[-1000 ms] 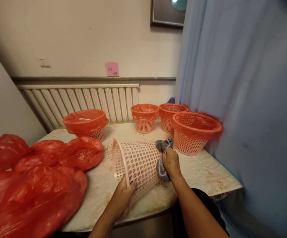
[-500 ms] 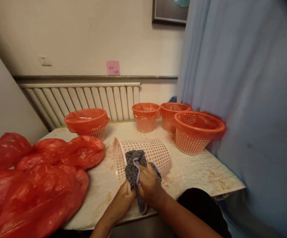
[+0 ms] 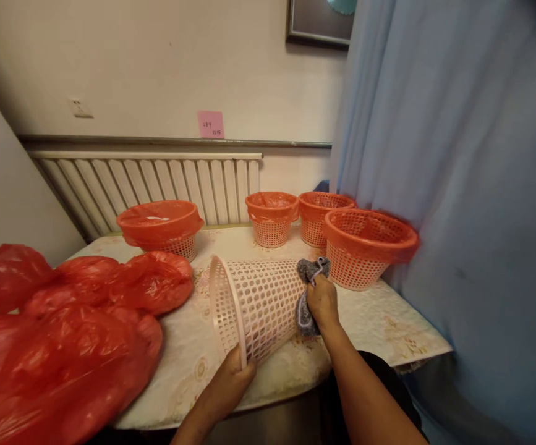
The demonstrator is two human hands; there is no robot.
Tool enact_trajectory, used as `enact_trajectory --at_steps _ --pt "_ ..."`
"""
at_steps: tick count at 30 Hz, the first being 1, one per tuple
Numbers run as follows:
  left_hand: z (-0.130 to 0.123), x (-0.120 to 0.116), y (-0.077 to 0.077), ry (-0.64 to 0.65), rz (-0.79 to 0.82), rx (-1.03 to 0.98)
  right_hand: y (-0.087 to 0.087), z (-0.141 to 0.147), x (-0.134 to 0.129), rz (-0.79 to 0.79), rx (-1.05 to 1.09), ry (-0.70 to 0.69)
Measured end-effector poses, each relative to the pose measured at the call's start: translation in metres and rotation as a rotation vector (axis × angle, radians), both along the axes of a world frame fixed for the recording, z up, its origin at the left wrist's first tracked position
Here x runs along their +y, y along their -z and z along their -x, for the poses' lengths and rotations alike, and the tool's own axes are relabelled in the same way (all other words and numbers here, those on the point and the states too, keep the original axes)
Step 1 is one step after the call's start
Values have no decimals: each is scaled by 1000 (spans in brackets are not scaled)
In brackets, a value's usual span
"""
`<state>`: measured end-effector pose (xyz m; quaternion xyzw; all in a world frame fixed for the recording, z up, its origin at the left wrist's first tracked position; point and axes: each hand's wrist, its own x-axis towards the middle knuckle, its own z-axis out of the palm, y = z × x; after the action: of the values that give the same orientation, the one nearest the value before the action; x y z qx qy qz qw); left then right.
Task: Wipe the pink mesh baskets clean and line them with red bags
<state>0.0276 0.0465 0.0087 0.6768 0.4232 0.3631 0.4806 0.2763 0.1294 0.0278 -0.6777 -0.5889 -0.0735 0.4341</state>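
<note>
A pale pink perforated plastic basket (image 3: pixel 268 296) lies on its side on the table, its wide mouth facing left. My left hand (image 3: pixel 233 380) is closed on the near edge of its rim, thumb on the outside. My right hand (image 3: pixel 323 303) grips a bunched dark grey cloth (image 3: pixel 308 315) with a light purple edge. That cloth touches the narrow base end of the basket at the right. Some of my right fingers are hidden behind the cloth.
Red plastic bags (image 3: pixel 77 346) heap up on the left. Behind stand baskets lined in red: one at left (image 3: pixel 161 225), one in the middle (image 3: pixel 271 216), two at right (image 3: pixel 365 247). A blue curtain (image 3: pixel 462 185) hangs right; a radiator (image 3: pixel 156 185) lines the wall.
My right hand has carried the cloth rightward along the basket, from near the rim to the base end. My left hand stays on the rim.
</note>
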Motion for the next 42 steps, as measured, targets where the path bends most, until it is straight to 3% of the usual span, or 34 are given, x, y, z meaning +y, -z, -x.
enact_trajectory --at_steps 3,8,11,15,22,24,27,33,36,39,42 --pt "1 2 -1 12 -2 14 -4 24 -13 -35 -21 -113" --pt "-2 1 -4 63 -30 -18 -9 84 -54 -237 -125 -564" --pt "-4 -1 -4 99 -16 -43 -10 103 -69 -313 -181 -694" --pt "-4 -4 3 119 -7 -61 -13 89 -56 -287 -173 -631" --pt "0 -13 22 155 39 30 -4 13 -5 -27 -74 -90" --pt "0 -15 22 191 36 41 0 1 1 -7 -59 -20" --pt "0 -13 11 147 61 48 5 -5 4 -4 -54 1" --pt "-7 5 -27 -22 100 -235 3 5 0 -20 -42 -33" --pt "-14 11 -38 4 110 -319 -1 20 -11 -28 -53 -106" --pt "-18 12 -40 47 105 -326 -8 48 -33 -81 -82 -319" --pt "-18 12 -34 17 82 -243 -15 78 -59 -193 -114 -660"
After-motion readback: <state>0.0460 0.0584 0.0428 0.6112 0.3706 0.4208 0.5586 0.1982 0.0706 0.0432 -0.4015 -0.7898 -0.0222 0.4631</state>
